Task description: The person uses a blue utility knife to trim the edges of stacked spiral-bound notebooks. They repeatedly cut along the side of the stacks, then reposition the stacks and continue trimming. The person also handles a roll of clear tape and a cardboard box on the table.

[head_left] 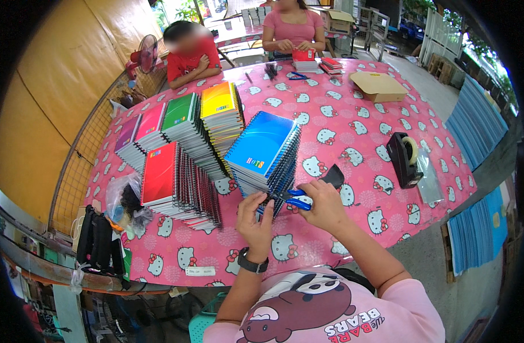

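A tall stack of blue spiral notebooks (263,143) stands in front of me, its coils along the right side. My right hand (323,204) is closed round blue-handled pliers (296,199), whose jaws point left at the near lower corner of this stack. Close to the jaws, my left hand (255,222) has its thumb and fingers drawn together. What lies between those fingertips is too small and covered to make out. Red spiral notebooks (162,174) are piled to the left. Behind them are stacks of purple, pink, green (180,110) and yellow notebooks (218,100).
A black tape dispenser (403,160) and a clear plastic sheet (429,177) lie to the right. Farther back are an open cardboard box (379,86) and another pair of pliers (298,75). Two people sit across the table; one handles a red notebook (303,55). A black bag (96,240) sits left.
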`<state>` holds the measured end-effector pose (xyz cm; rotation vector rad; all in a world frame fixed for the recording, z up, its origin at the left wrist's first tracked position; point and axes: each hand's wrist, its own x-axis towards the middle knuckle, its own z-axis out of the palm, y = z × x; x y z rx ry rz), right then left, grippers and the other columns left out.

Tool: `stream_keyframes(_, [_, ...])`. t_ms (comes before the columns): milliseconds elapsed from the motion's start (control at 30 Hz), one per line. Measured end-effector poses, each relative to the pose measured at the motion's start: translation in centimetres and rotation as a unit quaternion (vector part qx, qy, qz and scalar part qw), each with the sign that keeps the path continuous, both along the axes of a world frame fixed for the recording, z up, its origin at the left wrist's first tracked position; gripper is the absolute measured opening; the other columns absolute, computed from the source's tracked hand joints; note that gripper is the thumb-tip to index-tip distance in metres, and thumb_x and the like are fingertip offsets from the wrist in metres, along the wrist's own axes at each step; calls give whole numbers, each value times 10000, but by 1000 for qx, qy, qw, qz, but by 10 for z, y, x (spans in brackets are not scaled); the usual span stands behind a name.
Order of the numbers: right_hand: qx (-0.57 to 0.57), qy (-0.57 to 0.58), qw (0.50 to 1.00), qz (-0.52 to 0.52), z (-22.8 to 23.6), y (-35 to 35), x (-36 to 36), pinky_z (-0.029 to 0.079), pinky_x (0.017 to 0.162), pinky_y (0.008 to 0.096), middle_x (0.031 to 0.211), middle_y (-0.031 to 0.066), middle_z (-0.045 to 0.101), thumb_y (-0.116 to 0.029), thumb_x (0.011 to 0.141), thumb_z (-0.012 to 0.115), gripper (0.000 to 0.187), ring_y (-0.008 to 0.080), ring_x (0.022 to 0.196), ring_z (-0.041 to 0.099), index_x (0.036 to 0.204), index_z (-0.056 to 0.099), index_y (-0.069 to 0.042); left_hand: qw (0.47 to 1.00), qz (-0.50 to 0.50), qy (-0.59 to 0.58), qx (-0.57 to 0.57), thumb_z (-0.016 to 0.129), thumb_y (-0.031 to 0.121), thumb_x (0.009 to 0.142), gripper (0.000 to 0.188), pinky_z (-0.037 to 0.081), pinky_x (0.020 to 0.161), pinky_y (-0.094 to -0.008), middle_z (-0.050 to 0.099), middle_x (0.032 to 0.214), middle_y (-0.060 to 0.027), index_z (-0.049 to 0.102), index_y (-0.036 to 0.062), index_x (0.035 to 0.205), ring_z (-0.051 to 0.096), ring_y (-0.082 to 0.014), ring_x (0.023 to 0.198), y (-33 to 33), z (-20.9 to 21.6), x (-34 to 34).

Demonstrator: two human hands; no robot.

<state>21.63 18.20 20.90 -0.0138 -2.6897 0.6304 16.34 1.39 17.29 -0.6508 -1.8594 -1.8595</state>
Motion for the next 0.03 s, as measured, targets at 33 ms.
stream_keyframes(33, [-11,-28,1000,-5,-1,0,0,415,779,429,891,104,600,-224,628,752,521,283,891,565,1103,592,-81,999,15,20,-35,689,-1,796,266,478,871,-352,554,1184,-142,634,43,1052,588,-293,982,-2,-6,-2])
